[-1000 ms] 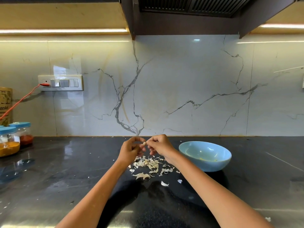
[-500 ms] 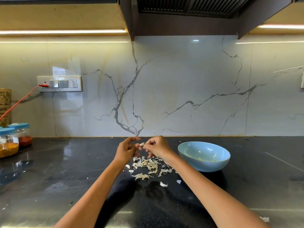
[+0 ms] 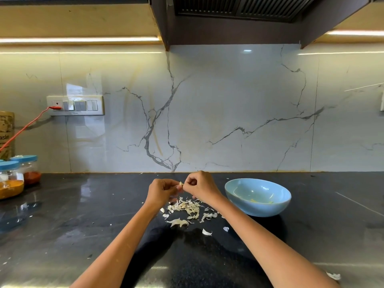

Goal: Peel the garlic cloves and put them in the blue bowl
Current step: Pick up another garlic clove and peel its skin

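A small pale garlic clove [image 3: 181,183] is pinched between my left hand [image 3: 161,191] and my right hand [image 3: 200,187], both raised a little above the dark counter. Below the hands lies a heap of white garlic peels [image 3: 186,208]. The blue bowl [image 3: 257,197] stands on the counter just right of my right hand, with a few pale bits at its bottom. Most of the clove is hidden by my fingertips.
Two blue-lidded spice jars [image 3: 12,179] stand at the far left by a cardboard box [image 3: 6,134]. A red cable [image 3: 25,127] runs to the wall switch panel [image 3: 75,105]. Stray peel scraps lie on the black counter [image 3: 62,225]. A hood hangs overhead.
My left hand's fingers, which had opened a little half a second ago, have closed back onto the clove. Both hands stay above the peel heap.
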